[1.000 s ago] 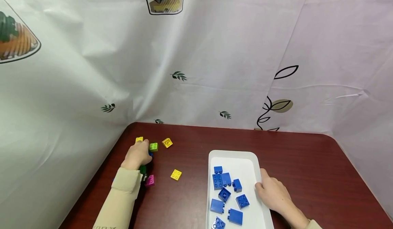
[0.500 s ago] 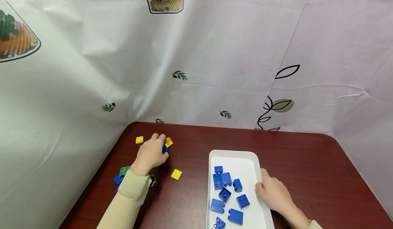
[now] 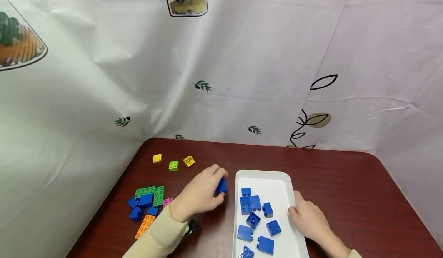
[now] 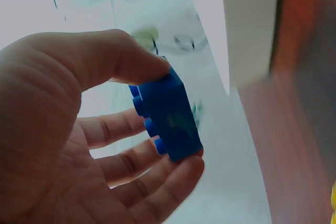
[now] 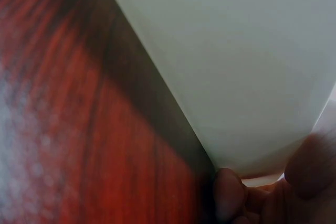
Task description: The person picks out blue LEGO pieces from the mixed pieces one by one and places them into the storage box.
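My left hand (image 3: 199,194) pinches a blue building brick (image 3: 222,186) between thumb and fingers, just left of the tray in the head view. In the left wrist view the blue brick (image 4: 170,116) shows its studs toward the palm, the thumb on one end and fingertips at the other. My right hand (image 3: 309,215) grips the right rim of the white tray (image 3: 265,175); the right wrist view has the fingers at the tray's side wall (image 5: 231,77). Several blue bricks (image 3: 265,245) lie spread in the tray, some studs up, some on their sides.
A cluster left of my left arm holds several blue bricks (image 3: 145,200), green bricks (image 3: 159,195), an orange brick (image 3: 145,226) and a partly hidden pink brick (image 3: 167,201). Farther back lie a lime brick (image 3: 173,166) and yellow bricks (image 3: 189,161). A patterned curtain (image 3: 225,58) hangs behind the table.
My left hand has picked up the blue brick near the lime one and carried it rightward toward the tray. The right hand keeps its grip on the tray, which has stayed in place.
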### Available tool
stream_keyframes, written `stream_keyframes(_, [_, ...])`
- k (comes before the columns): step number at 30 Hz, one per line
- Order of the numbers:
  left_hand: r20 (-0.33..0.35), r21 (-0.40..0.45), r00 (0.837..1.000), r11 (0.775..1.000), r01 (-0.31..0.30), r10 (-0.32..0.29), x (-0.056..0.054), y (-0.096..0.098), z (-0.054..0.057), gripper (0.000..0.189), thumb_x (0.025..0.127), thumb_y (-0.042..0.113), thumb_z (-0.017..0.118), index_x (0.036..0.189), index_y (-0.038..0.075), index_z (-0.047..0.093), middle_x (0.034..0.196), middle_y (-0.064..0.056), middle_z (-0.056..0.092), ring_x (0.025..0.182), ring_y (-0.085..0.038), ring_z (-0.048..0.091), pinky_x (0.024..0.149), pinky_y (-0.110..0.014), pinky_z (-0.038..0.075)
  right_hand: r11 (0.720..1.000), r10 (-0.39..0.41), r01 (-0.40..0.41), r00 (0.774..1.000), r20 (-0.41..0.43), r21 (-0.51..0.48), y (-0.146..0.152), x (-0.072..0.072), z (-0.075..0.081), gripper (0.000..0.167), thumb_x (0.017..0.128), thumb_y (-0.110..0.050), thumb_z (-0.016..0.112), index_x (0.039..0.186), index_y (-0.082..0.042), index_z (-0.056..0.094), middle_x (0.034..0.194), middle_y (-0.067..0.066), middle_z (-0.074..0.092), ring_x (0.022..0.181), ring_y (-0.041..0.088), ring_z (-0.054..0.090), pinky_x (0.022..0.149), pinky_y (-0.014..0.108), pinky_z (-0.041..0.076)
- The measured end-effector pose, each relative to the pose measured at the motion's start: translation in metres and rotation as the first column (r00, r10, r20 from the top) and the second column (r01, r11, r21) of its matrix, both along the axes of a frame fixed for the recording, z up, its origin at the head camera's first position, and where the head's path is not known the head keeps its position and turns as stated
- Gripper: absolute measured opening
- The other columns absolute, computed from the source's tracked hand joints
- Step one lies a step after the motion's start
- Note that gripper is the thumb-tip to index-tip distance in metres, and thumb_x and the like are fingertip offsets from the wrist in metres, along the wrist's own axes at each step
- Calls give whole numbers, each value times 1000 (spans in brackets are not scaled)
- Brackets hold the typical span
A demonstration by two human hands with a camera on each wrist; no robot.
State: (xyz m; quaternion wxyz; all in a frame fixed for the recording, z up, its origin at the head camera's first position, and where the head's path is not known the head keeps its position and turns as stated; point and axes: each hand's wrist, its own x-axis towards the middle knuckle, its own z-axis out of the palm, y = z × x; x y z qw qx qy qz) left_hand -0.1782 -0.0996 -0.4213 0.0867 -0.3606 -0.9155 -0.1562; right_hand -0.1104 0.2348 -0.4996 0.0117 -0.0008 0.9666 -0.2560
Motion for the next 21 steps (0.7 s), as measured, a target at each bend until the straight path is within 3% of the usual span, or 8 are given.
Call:
stream_keyframes(5, [-12, 11, 987, 987, 160, -160, 19, 22, -5, 43, 83, 24, 74, 121, 10, 60, 108, 2, 56, 88, -11, 51, 79, -26, 50, 1000, -4, 4, 1000, 10, -11, -1, 0, 0, 48, 92, -11, 56, 134, 9, 45, 77, 10, 65, 57, 18, 48, 50, 36, 40])
stream_keyframes(9, [34, 0, 966, 966, 258, -257, 34, 34, -9, 40, 87, 24, 73, 123, 11, 61, 112, 4, 55, 92, -7, 50, 85, -20, 49, 1000, -2, 2, 1000, 10, -11, -1, 0, 0, 48, 92, -11, 56, 134, 8, 46, 76, 9, 64, 57, 18, 48, 50, 36, 39])
stream_keyframes(16, [75, -60, 919, 918, 392, -388, 56, 48, -15, 40, 93, 29, 70, 129, 15, 60, 115, 8, 52, 97, -1, 47, 91, -13, 44, 1000, -3, 3, 1000, 7, 2, 0, 0, -1, 49, 92, -12, 57, 134, 8, 45, 84, 14, 68, 59, 19, 49, 51, 37, 41])
stream_keyframes(21, [163, -89, 889, 891, 444, -427, 67, 56, -17, 44, 93, 35, 72, 133, 21, 58, 113, 12, 52, 97, 3, 47, 90, -9, 42, 1000, 4, -4, 1000, 10, 4, 0, -1, -1, 52, 92, -12, 57, 136, 10, 43, 87, 16, 69, 59, 18, 49, 51, 36, 41])
